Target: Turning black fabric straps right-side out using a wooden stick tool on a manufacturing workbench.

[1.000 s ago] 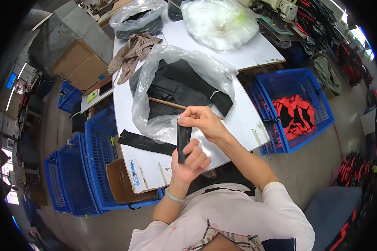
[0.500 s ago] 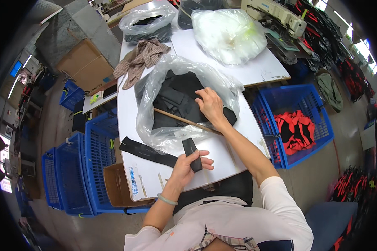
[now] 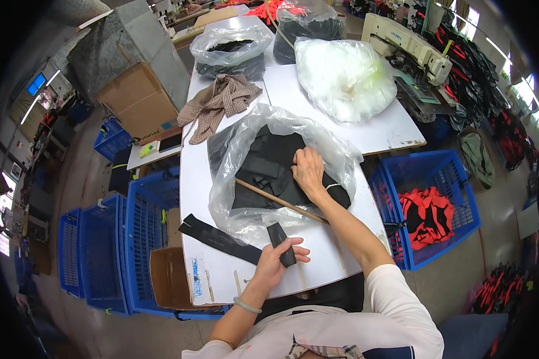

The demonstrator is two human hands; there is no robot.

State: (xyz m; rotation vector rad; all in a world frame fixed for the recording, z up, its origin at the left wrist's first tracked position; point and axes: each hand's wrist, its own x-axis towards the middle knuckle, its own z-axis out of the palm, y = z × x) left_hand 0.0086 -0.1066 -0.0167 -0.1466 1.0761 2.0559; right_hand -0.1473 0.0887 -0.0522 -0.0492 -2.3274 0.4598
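Note:
My left hand [image 3: 272, 267] is closed on a short black fabric piece [image 3: 279, 240] over the near part of the white table. A longer black strip [image 3: 217, 237] lies flat on the table, its right end reaching behind that hand. In the middle sits a clear plastic bag [image 3: 223, 194], its mouth spread wide around a heap of black fabric pieces [image 3: 260, 167]. Inside the bag mouth, my right hand [image 3: 309, 172] has its fingers curled down onto the fabric at the right; its fingertips are partly hidden. A thin wooden stick [image 3: 275, 198] slants across the bag's near side, under my right forearm.
Beyond stand another bag of black pieces [image 3: 230, 51], a checked cloth [image 3: 224, 105] and a bulging white plastic bag [image 3: 344, 81]. Blue crates flank the table; the right crate [image 3: 440, 254] holds red and black fabric. A sewing machine [image 3: 407, 45] stands at the far right.
The view has shifted, so the table sits lower in the picture. My right hand's fingers have curled in on the fabric. My left hand keeps its hold on the short black piece.

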